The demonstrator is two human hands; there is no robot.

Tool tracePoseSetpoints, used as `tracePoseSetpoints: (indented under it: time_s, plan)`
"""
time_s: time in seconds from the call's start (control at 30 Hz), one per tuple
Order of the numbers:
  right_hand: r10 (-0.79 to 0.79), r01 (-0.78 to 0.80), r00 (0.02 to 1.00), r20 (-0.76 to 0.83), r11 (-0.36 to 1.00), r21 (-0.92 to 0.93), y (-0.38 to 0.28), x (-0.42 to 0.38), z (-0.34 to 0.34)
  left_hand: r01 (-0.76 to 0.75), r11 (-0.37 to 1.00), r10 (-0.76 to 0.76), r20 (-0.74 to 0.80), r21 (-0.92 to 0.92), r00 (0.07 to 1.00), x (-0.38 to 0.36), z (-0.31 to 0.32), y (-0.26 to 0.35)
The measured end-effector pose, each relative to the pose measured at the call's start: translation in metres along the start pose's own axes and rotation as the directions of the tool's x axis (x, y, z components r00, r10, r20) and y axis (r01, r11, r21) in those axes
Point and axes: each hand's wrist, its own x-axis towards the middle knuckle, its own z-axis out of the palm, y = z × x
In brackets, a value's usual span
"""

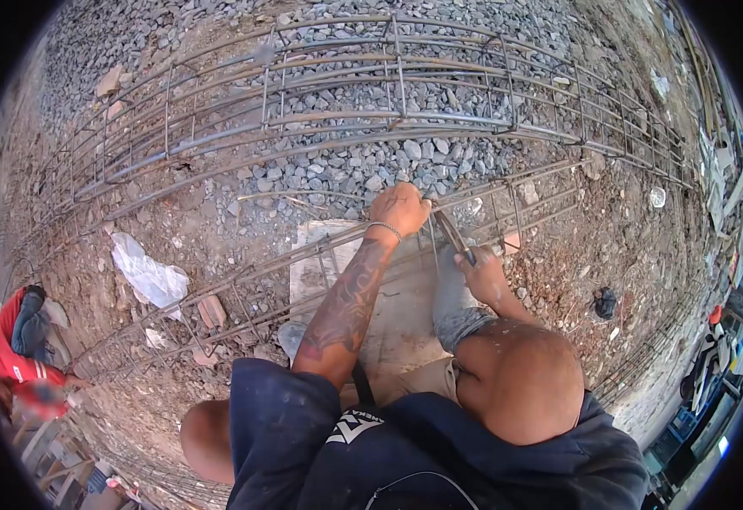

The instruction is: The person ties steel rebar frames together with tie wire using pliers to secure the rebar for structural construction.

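Observation:
A long rebar cage point(248, 274) of steel bars and stirrups runs diagonally across the ground in front of me. My left hand point(399, 209) is closed in a fist around its upper bars, the thumb towards the right. In my right hand point(484, 274) are pincers point(451, 232), gripped by the handles, their jaw end reaching up to the bars just right of my left hand. Whether the jaws hold a wire is too small to see. A pale board point(405, 319) lies under the cage, between my legs.
Another large rebar cage point(397, 72) lies beyond, over grey gravel point(337, 174). A white plastic bag point(149, 270) and brick pieces point(211, 311) are on the dirt to the left. A person in red point(27, 348) crouches at the cage's far left end. A dark lump point(604, 302) sits right.

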Motion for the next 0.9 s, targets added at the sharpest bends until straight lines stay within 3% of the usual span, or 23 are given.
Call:
tracePoseSetpoints:
  time_s: [0.17, 0.2, 0.23, 0.27, 0.3, 0.37, 0.4, 0.47, 0.57, 0.6, 0.67, 0.7, 0.77, 0.9]
  plan:
    - [0.115, -0.117, 0.992, 0.056, 0.992, 0.043, 0.003, -0.005, -0.021, 0.050, 0.997, -0.051, 0.019, 0.063, 0.999, 0.015, 0.005, 0.016]
    - [0.144, -0.155, 0.986, 0.089, 0.979, 0.134, 0.007, -0.005, -0.022, 0.067, 0.995, -0.059, 0.094, -0.078, 0.994, 0.019, 0.006, 0.012]
    - [0.175, -0.200, 0.976, 0.129, 0.955, 0.220, 0.011, -0.005, -0.023, 0.073, 0.995, -0.066, 0.091, -0.067, 0.994, 0.015, 0.006, 0.008]
    - [0.177, -0.205, 0.975, 0.136, 0.950, 0.234, 0.019, -0.004, -0.024, -0.189, 0.976, 0.186, -0.036, -0.104, 0.982, 0.004, 0.006, 0.001]
    - [0.152, -0.179, 0.980, 0.126, 0.955, 0.238, 0.027, -0.003, -0.023, -0.445, 0.889, 0.427, -0.160, -0.105, 0.890, -0.005, 0.004, -0.003]
    - [0.115, -0.142, 0.986, 0.119, 0.959, 0.244, 0.038, -0.010, -0.017, -0.409, 0.893, 0.405, -0.062, -0.185, 0.912, -0.029, -0.005, 0.002]
    - [0.120, -0.228, 0.947, 0.299, 0.904, 0.363, 0.019, -0.005, -0.040, -0.499, 0.865, 0.499, -0.017, -0.052, 0.866, -0.032, -0.007, 0.002]
    - [0.114, -0.264, 0.920, 0.375, 0.887, 0.378, 0.034, -0.005, -0.040, -0.612, 0.776, 0.603, 0.105, 0.154, 0.791, -0.034, -0.015, -0.002]
    - [0.082, -0.241, 0.866, 0.493, 0.933, 0.268, 0.033, -0.005, -0.047, -0.665, 0.729, 0.662, 0.078, 0.160, 0.745, -0.029, -0.021, -0.012]
    - [0.090, -0.224, 0.893, 0.441, 0.938, 0.263, 0.030, -0.009, -0.046, -0.659, 0.736, 0.654, 0.087, 0.156, 0.751, -0.029, -0.017, -0.018]
    - [0.149, -0.249, 0.915, 0.374, 0.940, 0.235, 0.041, -0.018, -0.036, -0.527, 0.842, 0.537, 0.080, -0.119, 0.840, -0.030, -0.008, -0.030]
    - [0.152, -0.253, 0.915, 0.373, 0.938, 0.238, 0.051, -0.023, -0.033, -0.527, 0.841, 0.538, 0.085, -0.118, 0.839, -0.031, -0.007, -0.031]
    - [0.011, -0.045, 0.989, 0.149, 0.974, 0.222, 0.068, -0.031, -0.033, -0.511, 0.834, 0.527, 0.023, -0.209, 0.850, -0.028, -0.006, -0.030]
    - [-0.044, 0.010, 0.992, 0.118, 0.959, 0.282, 0.028, -0.015, -0.053, -0.517, 0.838, 0.531, 0.042, -0.177, 0.846, -0.026, -0.011, -0.025]
